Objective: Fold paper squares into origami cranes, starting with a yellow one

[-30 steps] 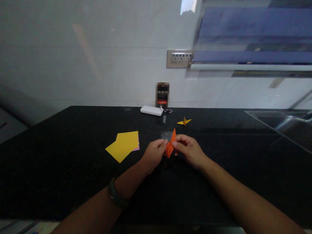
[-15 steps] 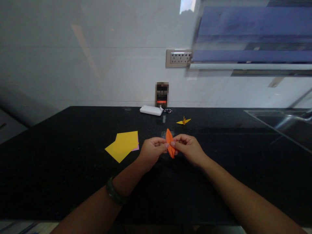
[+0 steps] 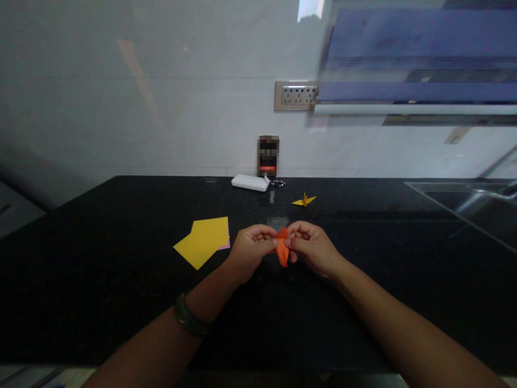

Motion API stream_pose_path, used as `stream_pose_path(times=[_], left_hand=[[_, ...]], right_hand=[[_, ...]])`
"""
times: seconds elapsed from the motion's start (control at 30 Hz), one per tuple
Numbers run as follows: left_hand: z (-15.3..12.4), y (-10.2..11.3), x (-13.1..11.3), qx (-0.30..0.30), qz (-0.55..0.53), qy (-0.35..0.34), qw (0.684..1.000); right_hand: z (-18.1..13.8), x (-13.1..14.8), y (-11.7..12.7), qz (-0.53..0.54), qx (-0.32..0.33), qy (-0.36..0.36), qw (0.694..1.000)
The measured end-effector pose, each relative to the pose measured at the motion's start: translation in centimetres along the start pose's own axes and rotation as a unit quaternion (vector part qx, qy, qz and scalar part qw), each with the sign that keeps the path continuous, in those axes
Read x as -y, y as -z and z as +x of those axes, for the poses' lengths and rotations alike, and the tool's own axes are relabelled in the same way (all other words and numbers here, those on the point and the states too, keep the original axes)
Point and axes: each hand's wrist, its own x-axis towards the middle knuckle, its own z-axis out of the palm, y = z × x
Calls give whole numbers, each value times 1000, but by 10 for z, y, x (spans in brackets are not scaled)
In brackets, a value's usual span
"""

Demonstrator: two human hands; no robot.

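Observation:
Both my hands meet over the middle of a black countertop [image 3: 100, 280]. My left hand [image 3: 250, 250] and my right hand [image 3: 313, 248] each pinch a small folded orange paper piece [image 3: 282, 251] between thumb and fingers. The paper hangs down between my fingertips, a little above the counter. A dark band sits on my left wrist [image 3: 188, 320]. Left of my hands lie yellow paper sheets [image 3: 204, 241] with a pink sheet peeking out under them.
A small yellow folded paper crane [image 3: 304, 201] stands behind my hands. At the back wall are a white flat box [image 3: 250, 182], an upright blurred-out object [image 3: 268, 156] and a wall socket [image 3: 296, 96]. A steel sink [image 3: 464, 207] lies at the right.
The orange paper's tall point, which stood up above my fingers, has come down; the piece now hangs lower and shorter between my fingertips. My hands stayed in place.

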Motion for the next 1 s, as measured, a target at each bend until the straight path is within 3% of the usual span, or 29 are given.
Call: stream_pose_path(times=[0.13, 0.27, 0.4, 0.5, 0.73, 1.0], left_hand=[[-1, 1, 0, 20, 1, -3, 1000], [-1, 1, -3, 33, -55, 51, 997], [-1, 0, -4, 48, 0, 84, 995], [-2, -1, -3, 40, 26, 70, 996], [-1, -2, -1, -26, 74, -28, 996], [0, -1, 2, -58, 121, -84, 987]], right_hand=[[0, -3, 2, -3, 0, 24, 1000], [2, -4, 5, -25, -3, 48, 999], [2, 1, 6, -101, -3, 96, 990], [1, 2, 5, -139, 2, 122, 983], [1, -1, 3, -77, -7, 52, 996], [0, 2, 1, -112, -14, 63, 992]])
